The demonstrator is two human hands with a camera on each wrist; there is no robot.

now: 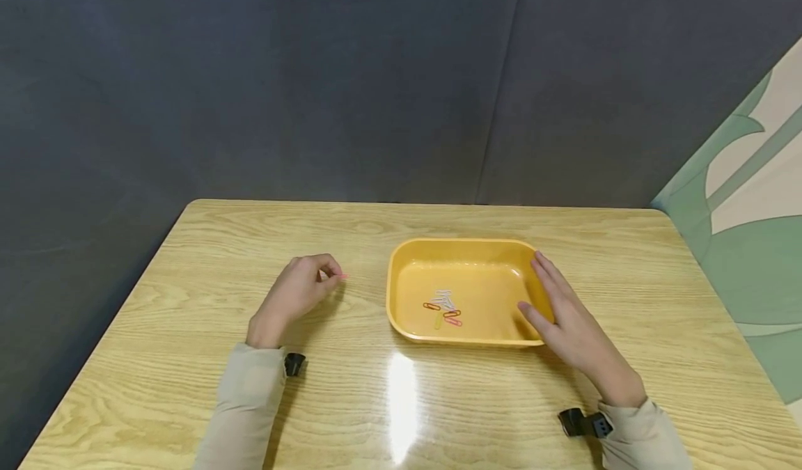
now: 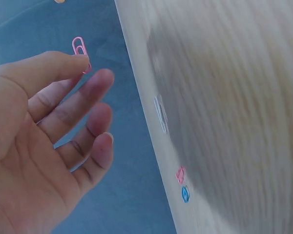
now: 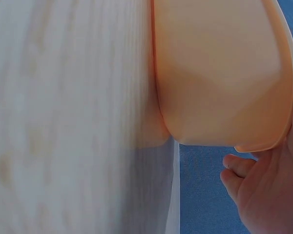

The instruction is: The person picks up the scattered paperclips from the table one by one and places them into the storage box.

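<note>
My left hand (image 1: 299,290) pinches a pink paper clip (image 2: 78,46) between thumb and forefinger, above the table left of the yellow tray (image 1: 464,343). The other fingers are loosely bent. Below it on the table, the left wrist view shows a white paper clip (image 2: 160,114), a pink one (image 2: 180,175) and a blue one (image 2: 185,194). In the head view the hand hides these. My right hand (image 1: 573,327) holds the tray's right side, thumb over the inside and other fingers at the rim and outside. Several paper clips (image 1: 444,306), white, red, pink and yellow, lie inside.
The wooden table (image 1: 351,414) has a bright glare patch in front of the tray. A dark cloth (image 1: 351,87) hangs behind it. At the right stands a green and pale patterned panel (image 1: 752,261). A black wrist camera (image 1: 585,423) sits on the right sleeve.
</note>
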